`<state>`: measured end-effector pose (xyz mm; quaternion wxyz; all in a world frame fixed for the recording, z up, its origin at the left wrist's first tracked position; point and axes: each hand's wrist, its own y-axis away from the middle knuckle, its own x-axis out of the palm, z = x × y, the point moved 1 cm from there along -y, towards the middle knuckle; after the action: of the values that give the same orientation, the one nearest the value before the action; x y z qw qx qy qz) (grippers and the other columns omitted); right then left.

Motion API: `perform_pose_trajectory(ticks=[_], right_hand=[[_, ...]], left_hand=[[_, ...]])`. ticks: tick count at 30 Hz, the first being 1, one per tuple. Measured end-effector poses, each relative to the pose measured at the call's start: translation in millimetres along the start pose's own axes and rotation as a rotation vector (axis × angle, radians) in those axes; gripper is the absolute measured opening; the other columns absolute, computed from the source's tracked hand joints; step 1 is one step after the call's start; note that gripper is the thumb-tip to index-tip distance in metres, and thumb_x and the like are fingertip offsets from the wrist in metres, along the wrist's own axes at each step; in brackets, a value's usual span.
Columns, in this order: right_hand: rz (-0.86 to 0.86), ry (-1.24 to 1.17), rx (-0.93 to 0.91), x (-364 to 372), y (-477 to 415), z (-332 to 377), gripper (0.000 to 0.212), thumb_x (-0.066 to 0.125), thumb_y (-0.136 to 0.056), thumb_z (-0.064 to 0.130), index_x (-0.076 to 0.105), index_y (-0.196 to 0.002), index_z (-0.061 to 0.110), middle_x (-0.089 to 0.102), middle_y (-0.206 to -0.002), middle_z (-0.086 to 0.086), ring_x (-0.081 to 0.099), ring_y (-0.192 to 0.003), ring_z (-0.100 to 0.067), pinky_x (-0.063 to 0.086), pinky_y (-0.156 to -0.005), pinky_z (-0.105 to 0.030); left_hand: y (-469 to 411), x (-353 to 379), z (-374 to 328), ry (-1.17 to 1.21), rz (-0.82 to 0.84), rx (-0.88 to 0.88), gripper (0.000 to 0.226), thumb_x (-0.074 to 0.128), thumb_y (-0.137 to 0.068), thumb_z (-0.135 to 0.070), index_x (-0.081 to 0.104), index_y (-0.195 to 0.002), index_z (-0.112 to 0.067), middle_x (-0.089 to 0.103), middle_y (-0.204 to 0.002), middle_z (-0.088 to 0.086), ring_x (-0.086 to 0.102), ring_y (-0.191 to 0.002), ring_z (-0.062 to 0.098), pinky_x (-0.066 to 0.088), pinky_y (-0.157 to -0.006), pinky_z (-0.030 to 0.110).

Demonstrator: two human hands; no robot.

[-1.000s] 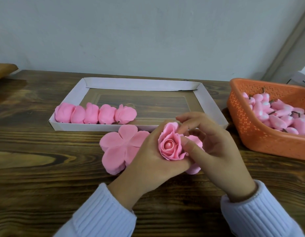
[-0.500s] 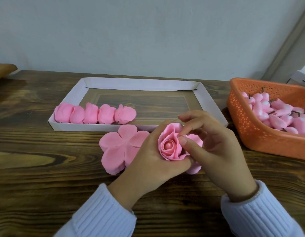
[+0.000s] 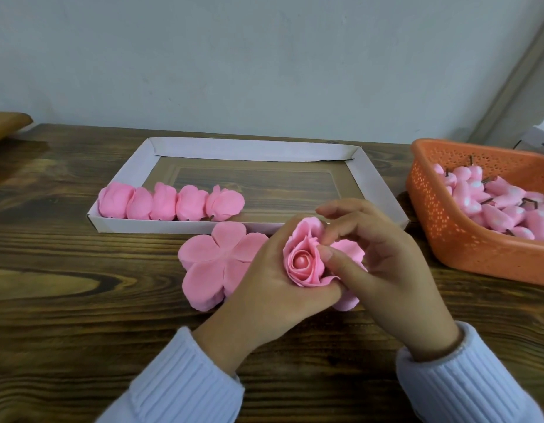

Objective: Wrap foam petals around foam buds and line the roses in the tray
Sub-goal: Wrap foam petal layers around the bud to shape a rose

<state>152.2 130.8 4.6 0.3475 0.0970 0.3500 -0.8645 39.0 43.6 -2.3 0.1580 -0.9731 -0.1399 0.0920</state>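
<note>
Near the front edge of the table (image 3: 81, 331), your left hand (image 3: 273, 285) cups the part-wrapped rose (image 3: 304, 257) while your right hand (image 3: 386, 270) pinches an outer petal against it; judge this wrap unfinished. Just left, flat petals (image 3: 212, 264) lie stacked. Beyond, the tray (image 3: 377, 190) holds five roses (image 3: 170, 203) along its near wall; the row stops midway. At the right edge, the basket (image 3: 447, 239) holds many unwrapped buds (image 3: 502, 203).

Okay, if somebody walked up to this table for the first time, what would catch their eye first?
First the half-wrapped rose at front centre, cupped in the left hand while the right hand pinches one of its petals. Behind it, five finished roses sit in a row at the near left of the white tray, and an orange basket of buds stands at the right.
</note>
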Motion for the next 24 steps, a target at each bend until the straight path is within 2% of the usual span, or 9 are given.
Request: perform_pose_trajectory(ticks=[3, 7, 12, 15, 19, 22, 24], right_hand=[[-0.005, -0.008, -0.019, -1, 0, -1, 0.003, 0.061, -0.082, 0.03, 0.063, -0.083, 0.028, 0.062, -0.112, 0.008, 0.059, -0.111, -0.013, 0.046, -0.091, -0.024], [-0.051, -0.055, -0.007, -1, 0, -4, 0.001, 0.059, -0.083, 0.03, 0.061, -0.083, 0.029, 0.063, -0.109, 0.011, 0.06, -0.111, -0.016, 0.05, -0.09, -0.031], [-0.068, -0.103, -0.024, -1, 0, -5, 0.005, 0.058, -0.085, 0.025, 0.06, -0.086, 0.03, 0.064, -0.104, 0.015, 0.061, -0.109, -0.014, 0.05, -0.088, -0.027], [-0.078, -0.101, -0.033, -1, 0, -6, 0.007, 0.059, -0.086, 0.026, 0.06, -0.087, 0.032, 0.064, -0.102, 0.016, 0.062, -0.106, -0.015, 0.051, -0.086, -0.028], [-0.09, -0.087, -0.03, -1, 0, -7, 0.005, 0.059, -0.086, 0.025, 0.06, -0.088, 0.029, 0.065, -0.101, 0.014, 0.062, -0.105, -0.016, 0.052, -0.085, -0.028], [-0.093, -0.083, -0.017, -2, 0, -7, 0.004, 0.058, -0.086, 0.025, 0.061, -0.089, 0.027, 0.065, -0.102, 0.012, 0.063, -0.105, -0.016, 0.053, -0.085, -0.03], [-0.087, -0.079, -0.008, -1, 0, -8, 0.004, 0.058, -0.086, 0.025, 0.061, -0.089, 0.026, 0.065, -0.101, 0.013, 0.063, -0.105, -0.017, 0.053, -0.085, -0.033]], left_hand=[[0, 1, -2, 0.022, -0.017, 0.013, 0.037, 0.072, -0.065, 0.004, 0.054, -0.082, -0.024, 0.061, -0.069, -0.018, 0.059, -0.065, -0.007, 0.044, -0.057, 0.005], [-1, 0, 2, 0.099, -0.086, 0.019, 0.036, 0.073, -0.065, -0.008, 0.064, -0.079, -0.04, 0.067, -0.073, -0.02, 0.063, -0.067, -0.007, 0.048, -0.059, 0.008], [-2, -3, 9, 0.188, -0.108, -0.013, 0.026, 0.076, -0.061, -0.028, 0.067, -0.083, -0.04, 0.07, -0.081, -0.01, 0.067, -0.079, 0.006, 0.052, -0.07, 0.024], [-2, -3, 12, 0.188, -0.12, -0.046, 0.025, 0.075, -0.061, -0.03, 0.069, -0.084, -0.036, 0.071, -0.082, -0.007, 0.068, -0.081, 0.01, 0.055, -0.071, 0.029], [-1, -3, 11, 0.182, -0.092, -0.037, 0.02, 0.072, -0.064, -0.031, 0.069, -0.08, -0.04, 0.068, -0.074, -0.013, 0.065, -0.076, 0.003, 0.051, -0.066, 0.023], [-1, -2, 11, 0.205, -0.071, -0.04, 0.018, 0.071, -0.065, -0.03, 0.069, -0.081, -0.039, 0.067, -0.075, -0.013, 0.064, -0.078, 0.004, 0.052, -0.069, 0.025], [-1, -3, 12, 0.191, -0.057, -0.02, 0.017, 0.07, -0.066, -0.029, 0.069, -0.08, -0.039, 0.066, -0.073, -0.014, 0.063, -0.075, 0.001, 0.051, -0.066, 0.021]])
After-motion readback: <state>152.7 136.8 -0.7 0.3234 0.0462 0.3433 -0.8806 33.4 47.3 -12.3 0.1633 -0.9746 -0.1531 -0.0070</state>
